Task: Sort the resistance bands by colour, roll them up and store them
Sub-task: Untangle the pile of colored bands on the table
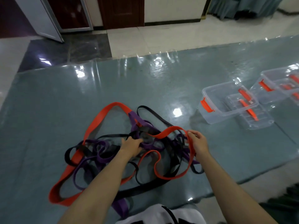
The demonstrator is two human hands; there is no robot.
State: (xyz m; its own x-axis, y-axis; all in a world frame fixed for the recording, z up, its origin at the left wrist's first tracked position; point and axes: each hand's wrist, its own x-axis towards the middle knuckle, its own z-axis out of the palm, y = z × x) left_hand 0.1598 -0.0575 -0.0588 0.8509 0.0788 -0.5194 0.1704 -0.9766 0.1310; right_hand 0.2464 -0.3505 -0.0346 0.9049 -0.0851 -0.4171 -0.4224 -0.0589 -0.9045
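Both hands (131, 146) (198, 143) grip tangled red, purple, black resistance bands (113, 152).

A tangled heap of resistance bands (129, 151) lies on the mat (48, 110), near and centre-left. The left hand (131, 146) sits in the heap's middle; the right hand (198, 141) is at its right edge. Far right on the mat stand storage boxes (226, 102), a lid (252, 113) leaning against the nearest. Beyond the mat is tiled floor (137, 41), then a door (121, 12).
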